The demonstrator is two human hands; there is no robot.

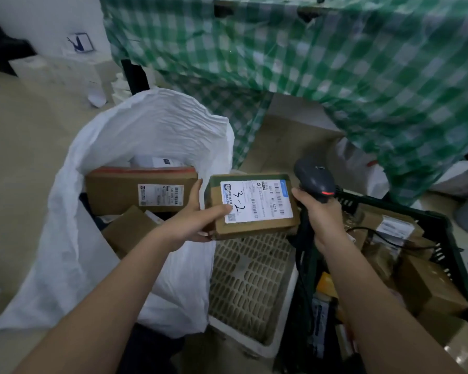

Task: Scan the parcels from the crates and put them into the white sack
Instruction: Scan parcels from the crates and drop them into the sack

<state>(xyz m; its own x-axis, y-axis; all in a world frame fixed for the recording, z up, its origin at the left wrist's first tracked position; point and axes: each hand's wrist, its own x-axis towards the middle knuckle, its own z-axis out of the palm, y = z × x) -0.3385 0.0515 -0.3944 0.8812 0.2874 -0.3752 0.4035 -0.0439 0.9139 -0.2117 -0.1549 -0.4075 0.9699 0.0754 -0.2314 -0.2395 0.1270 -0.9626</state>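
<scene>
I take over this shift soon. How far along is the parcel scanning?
Several boxes already lie in the white sack. The left hand holds a labelled parcel beside the scanner gripped by the right hand. More parcels wait in the dark crate.

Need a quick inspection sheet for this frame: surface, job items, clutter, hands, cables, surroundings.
Surface: beige floor.
Job's things: labelled parcel held above white crate; white sack open with boxes inside; dark crate holds more parcels.
Clutter: white boxes and paper scraps on the floor far left.
Grippers: left hand grips the parcel; right hand grips the scanner.
Cables: black cable lies across the dark crate's parcels.
Surroundings: green checked cloth hangs behind.
</scene>
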